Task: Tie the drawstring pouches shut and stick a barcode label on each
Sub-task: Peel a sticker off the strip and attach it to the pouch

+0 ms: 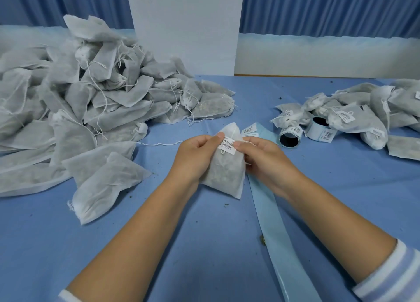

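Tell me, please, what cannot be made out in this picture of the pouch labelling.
Head view:
Too small and blurred: the print on the white barcode label on the held white fabric drawstring pouch.
Partly hidden by fingers of the left hand and right hand: its drawstring knot.
Cut off by the left edge: the grey heap of fabric pouches.
Cut off by the right edge: the pile of labelled pouches.

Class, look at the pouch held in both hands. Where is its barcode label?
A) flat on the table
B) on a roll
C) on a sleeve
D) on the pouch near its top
D: the label sits on the pouch below its gathered top, between the left hand and right hand.
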`<state>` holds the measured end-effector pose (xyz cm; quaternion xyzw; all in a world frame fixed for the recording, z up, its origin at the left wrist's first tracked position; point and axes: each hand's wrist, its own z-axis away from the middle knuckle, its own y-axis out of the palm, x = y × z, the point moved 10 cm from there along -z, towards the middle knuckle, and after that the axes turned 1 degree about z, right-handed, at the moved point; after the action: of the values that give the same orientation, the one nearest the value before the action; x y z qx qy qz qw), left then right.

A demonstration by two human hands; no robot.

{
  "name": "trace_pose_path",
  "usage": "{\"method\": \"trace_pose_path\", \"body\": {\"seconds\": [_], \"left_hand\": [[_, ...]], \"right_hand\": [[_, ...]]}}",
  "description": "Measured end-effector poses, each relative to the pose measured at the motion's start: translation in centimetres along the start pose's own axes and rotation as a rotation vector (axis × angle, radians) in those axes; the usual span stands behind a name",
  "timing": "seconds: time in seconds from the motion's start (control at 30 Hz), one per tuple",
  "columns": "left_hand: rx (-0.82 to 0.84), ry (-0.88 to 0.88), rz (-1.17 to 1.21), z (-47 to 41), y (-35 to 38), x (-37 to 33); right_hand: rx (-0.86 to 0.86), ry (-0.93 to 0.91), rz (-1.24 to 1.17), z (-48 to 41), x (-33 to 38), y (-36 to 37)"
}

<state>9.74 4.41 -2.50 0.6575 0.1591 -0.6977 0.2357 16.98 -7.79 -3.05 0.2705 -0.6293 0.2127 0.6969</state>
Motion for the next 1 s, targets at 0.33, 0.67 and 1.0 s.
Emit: {"method": "trace_pose_path", "body": {"seconds": [0.33, 0.67, 1.0], "left_hand": [[-0.13, -0.032, 0.044, -0.3, -1.0, 1.1], [-0.259, -0.197, 0.478, -1.1, -2.9, 2.8], [-0.244, -0.074, 0.195, -1.5, -3.8, 1.0]], "right_hand": [[-0.08, -0.034, 0.132, 0.3, 0.4, -0.3], [0.065, -0.223, 0.31, 1.4, 1.9, 2.0], [-0.222, -0.357, 0.185, 1.1, 4.5, -3.3]]}}
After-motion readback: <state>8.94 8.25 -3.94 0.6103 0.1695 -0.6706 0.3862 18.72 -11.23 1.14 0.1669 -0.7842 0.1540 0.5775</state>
